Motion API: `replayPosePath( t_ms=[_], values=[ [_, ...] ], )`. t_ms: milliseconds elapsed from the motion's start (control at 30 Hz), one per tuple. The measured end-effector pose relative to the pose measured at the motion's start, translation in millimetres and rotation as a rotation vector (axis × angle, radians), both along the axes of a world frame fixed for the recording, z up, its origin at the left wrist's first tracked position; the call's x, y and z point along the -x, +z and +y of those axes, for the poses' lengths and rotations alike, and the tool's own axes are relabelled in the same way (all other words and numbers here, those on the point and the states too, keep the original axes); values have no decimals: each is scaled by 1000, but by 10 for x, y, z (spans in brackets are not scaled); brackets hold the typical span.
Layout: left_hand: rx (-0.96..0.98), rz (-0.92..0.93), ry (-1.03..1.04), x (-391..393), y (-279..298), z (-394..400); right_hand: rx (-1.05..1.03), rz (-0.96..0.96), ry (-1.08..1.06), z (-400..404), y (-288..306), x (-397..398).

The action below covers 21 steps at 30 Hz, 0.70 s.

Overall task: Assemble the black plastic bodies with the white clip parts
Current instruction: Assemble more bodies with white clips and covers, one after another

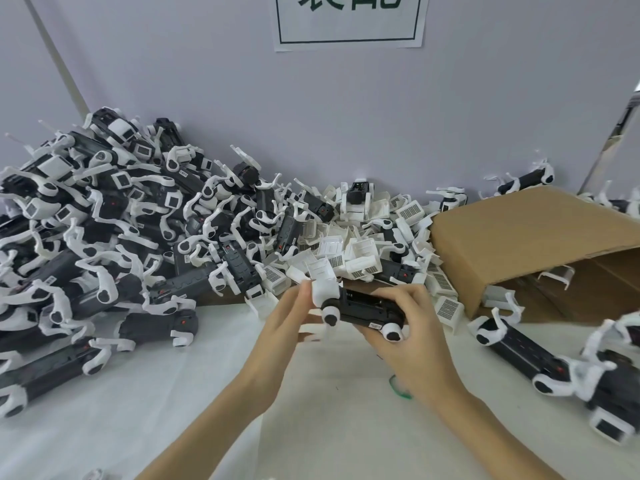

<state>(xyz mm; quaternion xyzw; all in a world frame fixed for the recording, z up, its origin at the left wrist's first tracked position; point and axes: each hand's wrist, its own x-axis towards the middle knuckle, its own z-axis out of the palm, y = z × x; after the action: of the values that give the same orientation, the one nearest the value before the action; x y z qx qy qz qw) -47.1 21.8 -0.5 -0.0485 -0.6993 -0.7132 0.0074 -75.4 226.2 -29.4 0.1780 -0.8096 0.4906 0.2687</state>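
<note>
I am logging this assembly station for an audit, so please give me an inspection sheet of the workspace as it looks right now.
Surface: white table covering, wrinkled.
Job's things: black plastic body held in mid-air, white clip part at its left end; loose white clip parts heaped at the back centre.
Clutter: big pile of black-and-white units on the left; more units on the right; green band by the right wrist.
Grippers: left hand pinches the clip part; right hand holds the body.
Cables: nothing seen.
Surroundings: open cardboard box on its side; paper sign on the grey wall.
</note>
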Motion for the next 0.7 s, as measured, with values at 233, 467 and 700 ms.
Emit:
replayPosePath(
  t_ms=[233,467,700],
  values=[
    [248,136,-51,15,-59,-25,-46,-5,64,12,-3,-14],
    [372,453,106,93,-101,-126,412,-785,204,0,63,39],
    [865,954,127,192,-182,-332,1058,-1034,733,78,183,49]
  ],
)
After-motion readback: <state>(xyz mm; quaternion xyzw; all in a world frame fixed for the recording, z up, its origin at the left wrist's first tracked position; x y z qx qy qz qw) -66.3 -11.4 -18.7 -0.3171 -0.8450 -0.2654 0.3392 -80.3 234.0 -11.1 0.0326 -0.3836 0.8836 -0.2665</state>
